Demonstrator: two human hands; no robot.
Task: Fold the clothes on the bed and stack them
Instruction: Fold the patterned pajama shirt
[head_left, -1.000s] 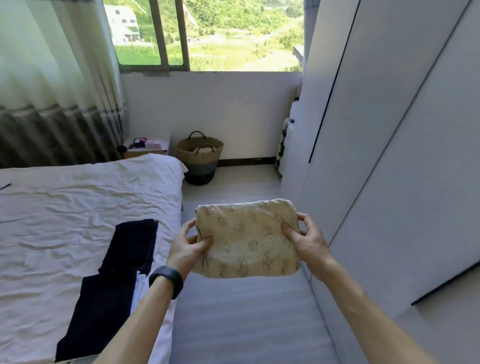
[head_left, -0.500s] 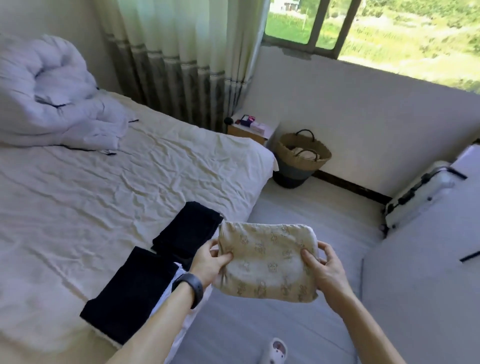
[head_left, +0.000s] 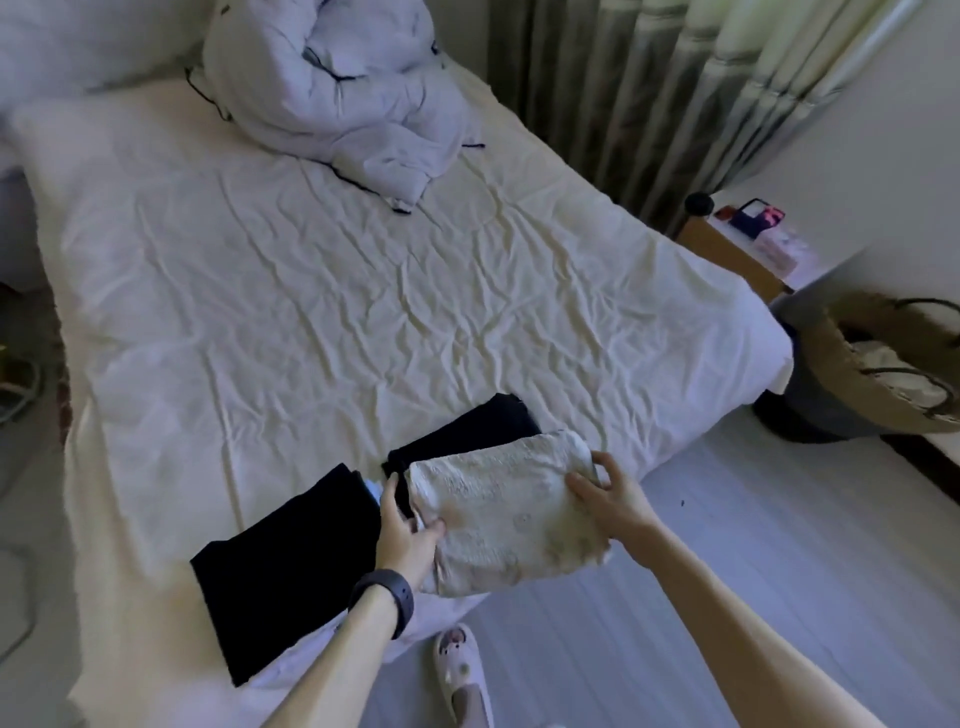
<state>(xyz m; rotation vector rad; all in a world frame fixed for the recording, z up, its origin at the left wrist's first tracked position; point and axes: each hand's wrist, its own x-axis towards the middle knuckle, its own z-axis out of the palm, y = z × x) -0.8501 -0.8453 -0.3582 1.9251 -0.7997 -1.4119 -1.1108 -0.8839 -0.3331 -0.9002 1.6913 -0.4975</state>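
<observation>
**Folded cream cloth held at both ends over the bed's near edge**

Both hands grasp the folded cream cloth (head_left: 498, 509). The left hand (head_left: 408, 535) pinches its left edge, with the thumb on top and the fingers tucked under. The right hand (head_left: 608, 493) holds the right edge, with the thumb lying across the top and the fingers wrapped round the far side. A dark wristband (head_left: 387, 603) sits on the left wrist.

The cloth sits between the two hands at the near edge of the bed (head_left: 311, 312). Its right corner hangs out past the mattress edge, above the floor (head_left: 779, 545). I cannot tell whether it rests on the sheet or is held just above it.

Just beyond the grip, a small folded dark garment (head_left: 467, 436) lies on the sheet, and the cloth's far edge covers its near end. Just left of the left hand lies a larger folded dark garment (head_left: 280, 561), with its near corner close to the bed's edge. A sliver of pale fabric (head_left: 373, 488) shows at the larger garment's far right corner, by the left fingers.

Past the small garment a wide stretch of wrinkled bare sheet runs to a bundled duvet (head_left: 343, 93), well away at the far end. Off to the right of the right hand is open floor, with a woven basket (head_left: 883, 364) further on. A slipper (head_left: 462, 675) lies on the floor below the cloth.
</observation>
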